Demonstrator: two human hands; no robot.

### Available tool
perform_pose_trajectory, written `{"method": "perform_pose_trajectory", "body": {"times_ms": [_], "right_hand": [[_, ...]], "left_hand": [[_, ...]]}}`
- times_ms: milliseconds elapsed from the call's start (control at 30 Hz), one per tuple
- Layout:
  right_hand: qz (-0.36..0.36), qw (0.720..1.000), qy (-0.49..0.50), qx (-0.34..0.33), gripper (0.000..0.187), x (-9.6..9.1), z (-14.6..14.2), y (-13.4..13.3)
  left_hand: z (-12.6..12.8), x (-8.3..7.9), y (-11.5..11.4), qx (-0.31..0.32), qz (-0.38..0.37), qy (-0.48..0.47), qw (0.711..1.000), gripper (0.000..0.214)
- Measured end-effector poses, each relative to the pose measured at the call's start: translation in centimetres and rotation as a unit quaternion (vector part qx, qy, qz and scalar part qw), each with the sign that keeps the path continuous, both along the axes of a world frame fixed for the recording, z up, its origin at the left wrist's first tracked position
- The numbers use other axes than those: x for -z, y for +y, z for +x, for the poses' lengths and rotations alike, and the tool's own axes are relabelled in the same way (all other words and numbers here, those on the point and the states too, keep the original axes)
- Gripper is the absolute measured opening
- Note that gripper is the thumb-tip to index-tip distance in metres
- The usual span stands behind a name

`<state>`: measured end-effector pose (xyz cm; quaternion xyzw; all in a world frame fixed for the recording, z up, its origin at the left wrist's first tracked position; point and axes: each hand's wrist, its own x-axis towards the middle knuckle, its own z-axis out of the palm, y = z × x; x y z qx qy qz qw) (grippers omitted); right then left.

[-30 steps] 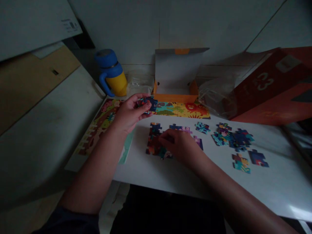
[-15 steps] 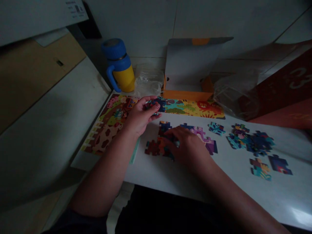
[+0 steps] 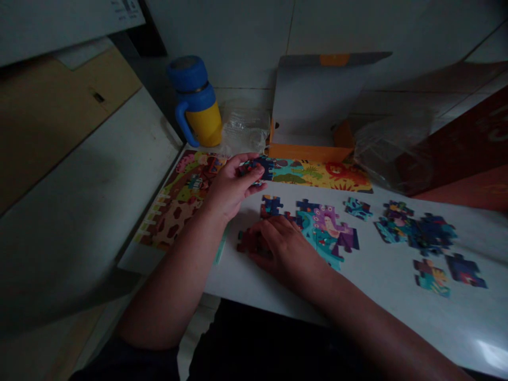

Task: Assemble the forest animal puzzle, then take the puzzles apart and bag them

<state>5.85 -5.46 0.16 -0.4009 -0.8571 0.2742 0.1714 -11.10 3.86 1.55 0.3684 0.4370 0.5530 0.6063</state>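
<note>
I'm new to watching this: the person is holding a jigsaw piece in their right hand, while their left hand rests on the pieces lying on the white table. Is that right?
Not quite, the hands are the other way round. The head view shows the left hand holding the jigsaw piece, while the right hand rests on the pieces lying on the white table.
</note>
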Motion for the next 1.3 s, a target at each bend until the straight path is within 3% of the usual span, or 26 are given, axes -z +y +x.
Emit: {"method": "perform_pose_trajectory", "body": {"times_ms": [400,700,1100,1300], "right_hand": [[-0.026,0.991,0.065,0.11,0.044,-0.3,0.3,1.6],[-0.02,0.991,0.056,0.119,0.046,0.4,-0.4,3.4],[0.086,0.991,0.017,0.097,0.017,1.3,1.0,2.6],[0.09,0.99,-0.017,0.106,0.012,1.4,0.9,2.4]], "left_hand": [[-0.1,0.3,0.1,0.003,0.003,-0.005,1.0,0.048],[0.0,0.1,-0.1,0.001,0.005,-0.016,1.0,0.045],[0.0,-0.2,-0.2,0.006,0.001,-0.014,1.0,0.046],[0.0,-0.1,-0.2,0.007,-0.004,-0.006,1.0,0.046]]}}
